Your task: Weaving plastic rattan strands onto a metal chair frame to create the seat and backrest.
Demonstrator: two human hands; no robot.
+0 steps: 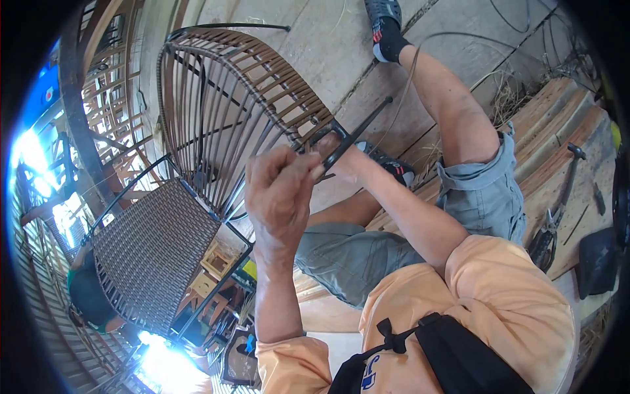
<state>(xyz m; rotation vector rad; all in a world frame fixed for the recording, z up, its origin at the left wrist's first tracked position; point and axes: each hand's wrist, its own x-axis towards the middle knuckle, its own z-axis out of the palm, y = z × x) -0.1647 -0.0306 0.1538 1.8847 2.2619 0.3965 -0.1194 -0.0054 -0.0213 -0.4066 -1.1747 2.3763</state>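
Black straps (459,351) over an orange shirt (512,282) lie nearest the camera, along the lower edge. At far left, another person (92,289) in dark clothing is partly hidden behind a brown woven panel (157,256) with a black metal frame. Just right of it, and above, a curved chair frame (247,80) laced with brown strands leans across the view, its lower right end by the person's two hands. The left hand (279,190) has its thumb and fingers pinched together at that end; whether a strand is caught between them, I cannot tell. A black tube (357,136) slants up beside the fingertips. Beyond it, the right hand (348,164) is partly covered by the tube, so its grip cannot be told. Further right come gray shorts (482,194), then wooden planks (551,141) bearing pliers (550,230), a hammer (569,180) and a black pouch (596,262).
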